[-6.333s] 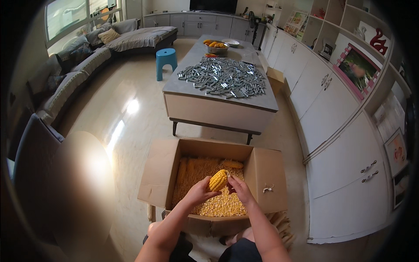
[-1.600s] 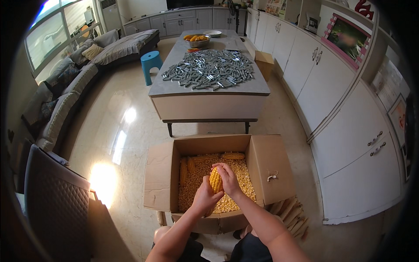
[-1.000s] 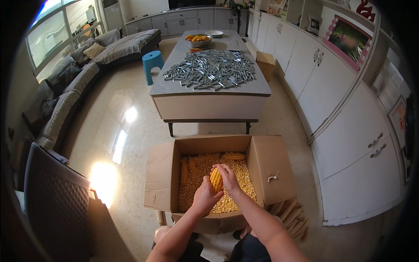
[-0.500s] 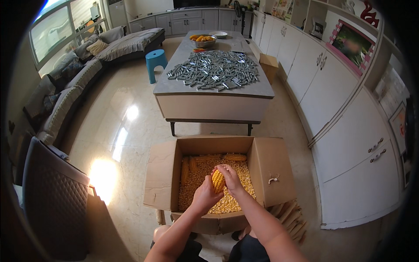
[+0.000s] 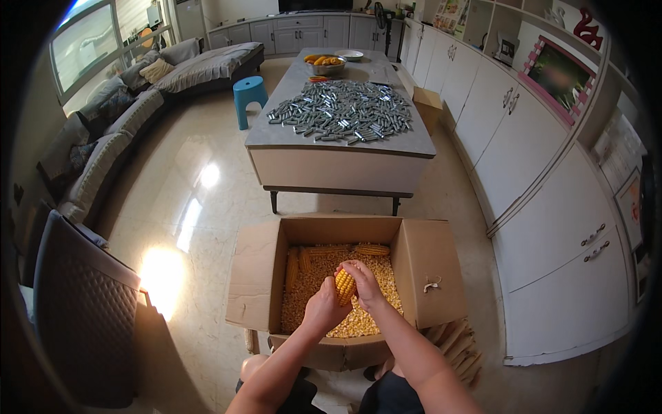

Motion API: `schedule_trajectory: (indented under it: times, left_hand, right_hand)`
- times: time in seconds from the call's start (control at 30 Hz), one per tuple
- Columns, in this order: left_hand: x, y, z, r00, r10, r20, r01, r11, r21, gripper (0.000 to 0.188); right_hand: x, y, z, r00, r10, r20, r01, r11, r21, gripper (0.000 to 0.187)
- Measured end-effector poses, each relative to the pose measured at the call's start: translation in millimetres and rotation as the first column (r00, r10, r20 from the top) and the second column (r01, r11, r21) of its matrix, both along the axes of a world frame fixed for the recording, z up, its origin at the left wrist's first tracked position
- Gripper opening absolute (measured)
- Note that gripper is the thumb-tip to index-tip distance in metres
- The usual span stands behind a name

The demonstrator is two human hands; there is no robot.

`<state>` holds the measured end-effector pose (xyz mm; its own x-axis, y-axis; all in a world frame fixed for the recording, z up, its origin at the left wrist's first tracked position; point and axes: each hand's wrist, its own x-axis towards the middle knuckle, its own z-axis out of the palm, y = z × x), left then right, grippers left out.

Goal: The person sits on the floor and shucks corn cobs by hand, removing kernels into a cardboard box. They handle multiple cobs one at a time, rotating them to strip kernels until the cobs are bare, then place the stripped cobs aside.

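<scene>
Between my two hands is a yellow corn cob (image 5: 345, 286), held tilted over an open cardboard box (image 5: 426, 272). My left hand (image 5: 325, 307) is closed round its lower left side, the thumb lying along the kernels. My right hand (image 5: 365, 284) wraps the cob's upper right side, fingers curled over its top. Loose corn kernels (image 5: 376, 319) cover the bottom of the box. Several more cobs lie on the kernels along the box's far and left walls, among them a cob (image 5: 372, 249) in the far right corner.
Beyond the box stands a grey-topped table (image 5: 407, 143) bearing many small metallic cylinders (image 5: 341, 110) and a bowl of corn (image 5: 324, 65). A blue stool (image 5: 248, 100) is left of it. A dark quilted chair (image 5: 86, 310) stands at left, white cabinets (image 5: 558, 276) at right.
The view has shifted very slightly. Both hands keep their grip on the corn cob in nearly the same place.
</scene>
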<state>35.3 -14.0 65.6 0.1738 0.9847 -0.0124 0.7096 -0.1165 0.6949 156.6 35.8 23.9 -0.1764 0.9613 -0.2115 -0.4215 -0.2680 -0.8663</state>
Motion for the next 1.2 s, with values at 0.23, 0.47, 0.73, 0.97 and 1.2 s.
schedule_trajectory:
  times: [0.23, 0.47, 0.73, 0.97, 1.2]
  left_hand:
    - [-3.8, -0.4, -2.5, 0.999, 0.007, 0.049, -0.004, 0.998, -0.06, 0.052]
    - [-1.9, 1.3, 5.7, 1.0, 0.021, -0.001, -0.021, 0.998, -0.052, 0.049]
    - [2.6, -1.5, 3.3, 0.999, -0.013, -0.043, 0.014, 0.999, 0.03, 0.045]
    - [-1.3, 0.0, -4.6, 0.997, 0.054, 0.055, -0.053, 0.998, -0.016, 0.046]
    - [7.9, -5.2, -5.5, 0.997, 0.08, 0.012, -0.08, 0.996, -0.026, 0.044]
  right_hand:
    - [5.2, -1.2, 2.2, 0.993, 0.058, -0.1, -0.05, 0.995, 0.086, 0.023]
    - [0.6, -3.0, 12.5, 0.989, 0.008, -0.147, -0.006, 1.0, 0.015, 0.023]
    - [-0.4, -0.7, 2.6, 0.994, -0.106, 0.018, 0.107, 0.994, -0.012, 0.027]
    - [-8.2, -2.4, 7.0, 0.996, -0.083, 0.026, 0.082, 0.996, 0.041, 0.026]
    - [-8.4, -0.2, -17.1, 0.957, -0.171, 0.234, 0.121, 0.97, 0.213, 0.025]
